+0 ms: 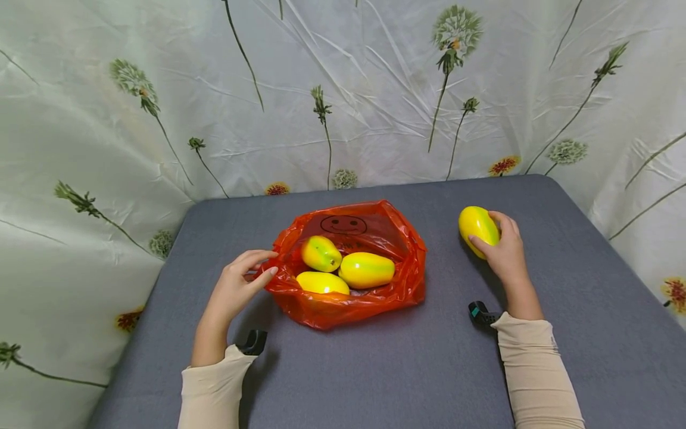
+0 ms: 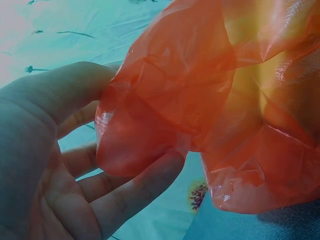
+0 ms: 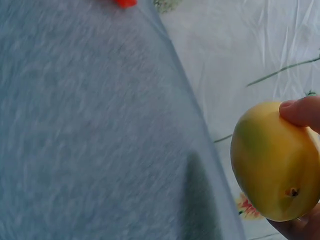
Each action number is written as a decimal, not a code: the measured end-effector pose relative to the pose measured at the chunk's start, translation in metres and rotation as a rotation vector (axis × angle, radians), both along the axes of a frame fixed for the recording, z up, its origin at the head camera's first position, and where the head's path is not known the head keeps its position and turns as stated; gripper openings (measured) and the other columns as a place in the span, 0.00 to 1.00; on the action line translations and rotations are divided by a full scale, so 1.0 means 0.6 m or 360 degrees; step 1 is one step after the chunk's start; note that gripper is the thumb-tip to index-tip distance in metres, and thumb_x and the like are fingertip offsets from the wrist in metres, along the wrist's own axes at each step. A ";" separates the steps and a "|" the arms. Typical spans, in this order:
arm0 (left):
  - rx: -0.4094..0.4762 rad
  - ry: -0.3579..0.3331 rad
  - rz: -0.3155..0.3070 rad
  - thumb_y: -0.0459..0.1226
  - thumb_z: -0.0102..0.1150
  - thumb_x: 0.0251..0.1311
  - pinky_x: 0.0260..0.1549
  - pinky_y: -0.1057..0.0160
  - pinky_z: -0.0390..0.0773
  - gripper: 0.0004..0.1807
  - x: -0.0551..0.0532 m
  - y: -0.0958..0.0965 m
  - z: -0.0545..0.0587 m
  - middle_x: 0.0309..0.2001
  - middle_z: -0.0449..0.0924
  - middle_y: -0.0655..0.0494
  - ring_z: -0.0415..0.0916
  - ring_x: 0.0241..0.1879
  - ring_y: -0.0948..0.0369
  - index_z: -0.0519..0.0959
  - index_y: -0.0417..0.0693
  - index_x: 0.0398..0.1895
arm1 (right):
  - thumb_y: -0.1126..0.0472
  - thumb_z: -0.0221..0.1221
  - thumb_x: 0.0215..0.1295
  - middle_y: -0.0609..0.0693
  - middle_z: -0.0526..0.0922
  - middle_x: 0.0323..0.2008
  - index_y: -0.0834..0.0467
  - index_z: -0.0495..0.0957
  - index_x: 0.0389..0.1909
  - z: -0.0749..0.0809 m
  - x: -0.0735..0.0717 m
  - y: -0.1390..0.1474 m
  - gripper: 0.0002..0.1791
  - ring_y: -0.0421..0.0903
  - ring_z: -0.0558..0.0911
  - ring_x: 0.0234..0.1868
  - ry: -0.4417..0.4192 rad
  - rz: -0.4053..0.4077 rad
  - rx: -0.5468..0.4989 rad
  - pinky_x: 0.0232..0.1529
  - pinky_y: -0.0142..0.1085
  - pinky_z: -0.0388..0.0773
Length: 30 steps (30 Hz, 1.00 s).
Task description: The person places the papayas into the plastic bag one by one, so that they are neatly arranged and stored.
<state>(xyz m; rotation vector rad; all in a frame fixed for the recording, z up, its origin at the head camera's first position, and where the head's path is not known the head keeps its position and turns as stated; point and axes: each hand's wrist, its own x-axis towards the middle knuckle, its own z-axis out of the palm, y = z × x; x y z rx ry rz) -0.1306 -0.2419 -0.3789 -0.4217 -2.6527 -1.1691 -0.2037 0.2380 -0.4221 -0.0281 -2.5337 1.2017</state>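
A red plastic bag [image 1: 343,310] with a smiling face printed inside its back wall stands on the table, its mouth spread wide. Inside lie a mango [image 1: 321,253] at the back, a second mango [image 1: 367,270] on the right and a third mango [image 1: 323,282] in front, all yellow. My left hand [image 1: 236,289] holds the bag's left rim between thumb and fingers; the left wrist view shows the thin red film [image 2: 150,110] there. To the right of the bag, my right hand [image 1: 506,247] grips another yellow mango [image 1: 476,229], green-tinged in the right wrist view, above the table.
The grey table [image 1: 375,375] has rounded far corners. A pale curtain [image 1: 375,89] with dandelion prints hangs behind it and at both sides. A black wrist device [image 1: 480,314] sits at the right cuff, and a similar device [image 1: 254,342] at the left.
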 end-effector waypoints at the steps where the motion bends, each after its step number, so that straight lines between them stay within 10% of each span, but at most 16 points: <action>1: 0.0002 0.0002 -0.0001 0.39 0.60 0.55 0.35 0.53 0.76 0.16 0.000 0.000 0.000 0.46 0.75 0.53 0.70 0.38 0.58 0.77 0.45 0.47 | 0.61 0.62 0.53 0.65 0.61 0.57 0.66 0.59 0.61 0.003 0.001 -0.002 0.35 0.62 0.62 0.54 0.0009 0.0003 -0.0007 0.50 0.56 0.59; 13: -0.0023 0.0023 -0.0008 0.40 0.59 0.56 0.32 0.58 0.77 0.16 0.000 -0.002 0.000 0.46 0.74 0.55 0.69 0.37 0.60 0.77 0.46 0.47 | 0.65 0.65 0.50 0.61 0.63 0.57 0.63 0.62 0.60 0.058 0.018 -0.043 0.35 0.59 0.66 0.51 0.0260 0.0102 -0.0083 0.48 0.53 0.63; 20: -0.0042 0.0013 -0.0003 0.40 0.59 0.56 0.32 0.62 0.76 0.16 -0.002 -0.002 0.001 0.46 0.74 0.55 0.69 0.37 0.60 0.77 0.46 0.47 | 0.69 0.66 0.46 0.55 0.64 0.58 0.60 0.64 0.60 0.095 0.043 -0.077 0.37 0.54 0.67 0.51 0.0432 0.0216 -0.0127 0.45 0.27 0.62; 30: -0.0044 -0.0002 0.0003 0.41 0.59 0.56 0.33 0.60 0.76 0.16 0.000 -0.003 0.001 0.47 0.74 0.55 0.69 0.37 0.60 0.77 0.46 0.48 | 0.80 0.65 0.39 0.64 0.65 0.56 0.72 0.65 0.55 0.176 0.115 -0.158 0.36 0.51 0.66 0.54 0.0592 0.0554 -0.0161 0.48 0.25 0.62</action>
